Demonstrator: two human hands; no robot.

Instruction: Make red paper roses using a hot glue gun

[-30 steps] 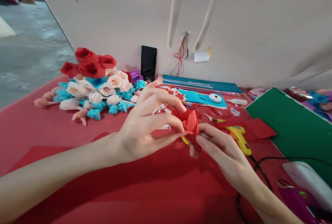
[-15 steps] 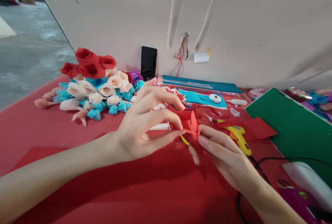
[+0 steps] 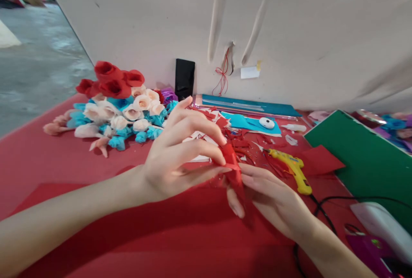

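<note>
Between my two hands is a folded piece of red crepe paper (image 3: 231, 156), partly covered by the fingers. My left hand (image 3: 180, 149) pinches its left edge between thumb and fingertips, with the other fingers bent above. On the other side, my right hand (image 3: 273, 196) grips the paper's lower right part; its thumb hangs below, in front of the red sheet. A large red paper sheet (image 3: 154, 222) lies flat under both hands. Just to the right of them rests a yellow glue gun (image 3: 294, 168), its nozzle pointing left toward red paper scraps (image 3: 240, 138).
At the left is a pile of paper flowers (image 3: 125, 110), red, cream and blue. A black phone (image 3: 184, 78) leans on the wall. A green board (image 3: 357, 157), a white power strip (image 3: 380, 222) and a black cable (image 3: 325, 213) occupy the right. A white round case (image 3: 267, 123) sits on blue paper.
The red crepe paper has tilted and now looks flatter and narrower. My right hand has shifted slightly left and down, uncovering more of the glue gun. My left hand stays almost in place.
</note>
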